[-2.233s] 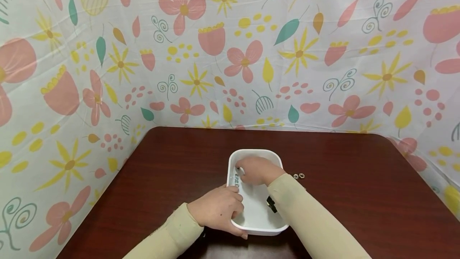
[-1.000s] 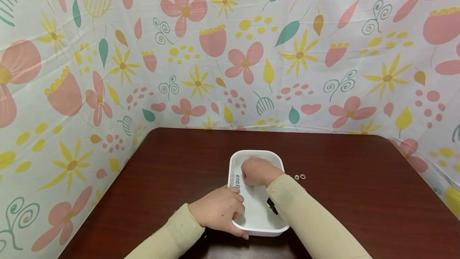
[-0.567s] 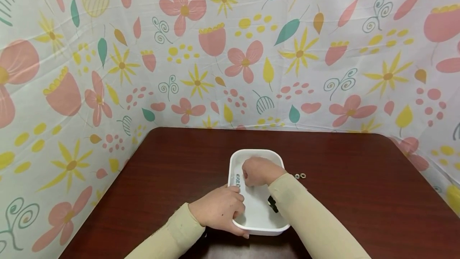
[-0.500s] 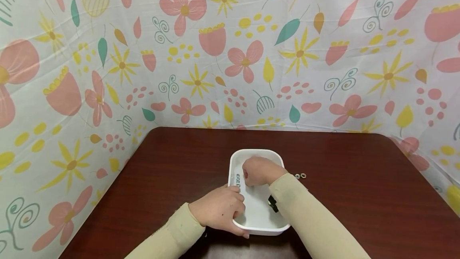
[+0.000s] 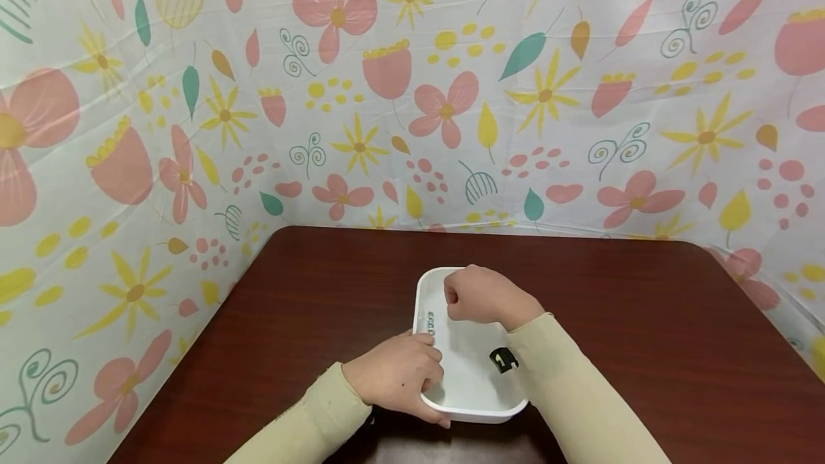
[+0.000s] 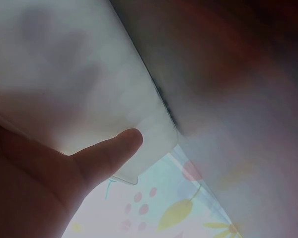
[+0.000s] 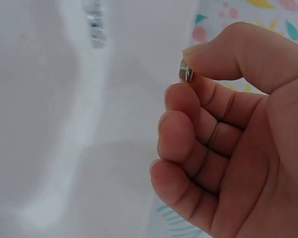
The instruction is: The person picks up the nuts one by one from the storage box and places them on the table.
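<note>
Right hand (image 5: 486,296): pinching one small metal nut (image 7: 185,71) between thumb tip and index fingertip, other three fingers curled in loosely, nothing else in them. Nut shows only in the right wrist view; overhead the fingers hide it. Position: over the far end of the white tray (image 5: 470,382), back of the hand across the tray's far right rim.

Change: half a second ago that hand was lower, down inside the tray. Now it's up and shifted toward the tray's right side. My read: the nut is off the tray floor and in transit, not set down.

Row of small metal pieces (image 5: 431,323), look like nuts too: inside the tray, along its left wall, far of the left fingers. Row looks the same as before, so lifting didn't disturb it. Can't count them, too small.

Left hand (image 5: 396,374): gripping the tray's left wall at the near end, fingers over the rim, thumb along the outside by the near corner. Same hold as before; tray looks steady.

Right sleeve (image 5: 573,382) crosses the tray's right rim. The two loose nuts seen earlier just right of the tray aren't visible; the arm covers that spot. Tray sits on the dark red table (image 5: 335,292).
</note>
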Action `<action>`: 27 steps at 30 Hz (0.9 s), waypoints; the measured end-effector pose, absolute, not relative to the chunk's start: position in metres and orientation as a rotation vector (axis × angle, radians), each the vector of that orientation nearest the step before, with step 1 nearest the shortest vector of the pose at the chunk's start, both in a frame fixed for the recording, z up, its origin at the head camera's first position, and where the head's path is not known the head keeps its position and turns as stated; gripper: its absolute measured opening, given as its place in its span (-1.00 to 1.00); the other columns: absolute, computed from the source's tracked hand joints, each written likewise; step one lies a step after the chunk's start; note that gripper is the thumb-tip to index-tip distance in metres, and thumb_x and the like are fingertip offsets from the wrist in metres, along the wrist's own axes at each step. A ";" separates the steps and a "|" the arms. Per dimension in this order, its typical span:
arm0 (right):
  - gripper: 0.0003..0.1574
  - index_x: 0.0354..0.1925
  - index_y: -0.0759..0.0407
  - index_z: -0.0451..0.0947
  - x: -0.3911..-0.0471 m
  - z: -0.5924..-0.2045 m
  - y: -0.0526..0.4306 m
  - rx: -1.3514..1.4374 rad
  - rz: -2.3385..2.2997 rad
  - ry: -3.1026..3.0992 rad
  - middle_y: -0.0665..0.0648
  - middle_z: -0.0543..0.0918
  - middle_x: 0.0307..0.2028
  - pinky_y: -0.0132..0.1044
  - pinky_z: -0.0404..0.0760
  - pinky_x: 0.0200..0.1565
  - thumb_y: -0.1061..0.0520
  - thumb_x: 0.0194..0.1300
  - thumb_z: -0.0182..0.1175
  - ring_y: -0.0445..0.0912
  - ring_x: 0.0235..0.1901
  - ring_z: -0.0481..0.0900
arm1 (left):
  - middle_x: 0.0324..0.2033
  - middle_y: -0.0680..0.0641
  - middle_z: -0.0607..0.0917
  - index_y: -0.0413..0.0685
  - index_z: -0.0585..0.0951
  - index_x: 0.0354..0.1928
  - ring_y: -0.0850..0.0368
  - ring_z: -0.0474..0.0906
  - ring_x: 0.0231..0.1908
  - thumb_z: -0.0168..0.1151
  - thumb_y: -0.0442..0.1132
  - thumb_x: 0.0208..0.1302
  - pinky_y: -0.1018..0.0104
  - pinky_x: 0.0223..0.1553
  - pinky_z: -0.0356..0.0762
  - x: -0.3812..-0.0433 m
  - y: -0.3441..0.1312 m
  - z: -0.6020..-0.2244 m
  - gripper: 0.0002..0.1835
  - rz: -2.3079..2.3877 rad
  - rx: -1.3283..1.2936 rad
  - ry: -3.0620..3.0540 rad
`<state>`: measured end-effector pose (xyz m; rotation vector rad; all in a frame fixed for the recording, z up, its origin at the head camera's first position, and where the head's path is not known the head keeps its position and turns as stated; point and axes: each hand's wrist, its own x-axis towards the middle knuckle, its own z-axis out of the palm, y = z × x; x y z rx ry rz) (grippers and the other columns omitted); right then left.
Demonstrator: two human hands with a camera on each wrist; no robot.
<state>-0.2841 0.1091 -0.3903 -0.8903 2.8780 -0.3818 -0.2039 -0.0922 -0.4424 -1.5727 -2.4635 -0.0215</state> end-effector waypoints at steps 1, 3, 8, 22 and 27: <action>-0.80 -0.56 -0.08 0.49 -0.282 -0.387 0.111 -0.889 -0.400 2.879 -0.11 0.47 -0.65 -0.29 0.34 -0.51 0.18 0.13 0.24 -0.19 -0.62 0.35 | -0.67 0.31 0.22 0.25 0.29 -0.76 0.33 0.22 -0.44 0.41 0.48 -0.11 0.46 -0.27 0.29 -0.204 -0.092 -0.442 -0.35 -0.022 -1.573 -2.465; -0.80 -0.55 -0.07 0.49 -0.278 -0.379 0.116 -0.906 -0.438 2.878 -0.10 0.47 -0.65 -0.29 0.35 -0.51 0.20 0.12 0.23 -0.19 -0.62 0.35 | -0.67 0.31 0.22 0.25 0.29 -0.77 0.33 0.20 -0.45 0.41 0.48 -0.11 0.47 -0.29 0.28 -0.204 -0.092 -0.441 -0.35 -0.024 -1.574 -2.471; -0.85 -0.49 -0.05 0.51 -0.268 -0.360 0.127 -0.914 -0.510 2.890 -0.10 0.47 -0.62 -0.27 0.40 -0.47 0.22 0.11 0.22 -0.19 -0.59 0.38 | -0.68 0.31 0.22 0.25 0.29 -0.78 0.33 0.18 -0.46 0.40 0.49 -0.10 0.47 -0.31 0.25 -0.204 -0.092 -0.441 -0.35 -0.037 -1.574 -2.490; -0.86 -0.40 -0.03 0.51 -0.258 -0.359 0.175 -0.798 -0.524 2.938 -0.09 0.48 -0.59 -0.26 0.41 -0.44 0.21 0.19 0.24 -0.18 -0.58 0.38 | -0.68 0.30 0.22 0.24 0.30 -0.77 0.32 0.13 -0.48 0.40 0.48 -0.08 0.48 -0.34 0.22 -0.205 -0.093 -0.442 -0.35 -0.049 -1.573 -2.504; -0.84 -0.43 -0.04 0.48 -0.256 -0.367 0.198 -0.727 -0.543 2.937 -0.06 0.45 -0.60 -0.24 0.39 -0.45 0.19 0.23 0.24 -0.17 -0.59 0.37 | -0.67 0.30 0.22 0.24 0.29 -0.76 0.33 0.14 -0.47 0.40 0.48 -0.08 0.47 -0.31 0.24 -0.205 -0.093 -0.442 -0.35 -0.041 -1.572 -2.502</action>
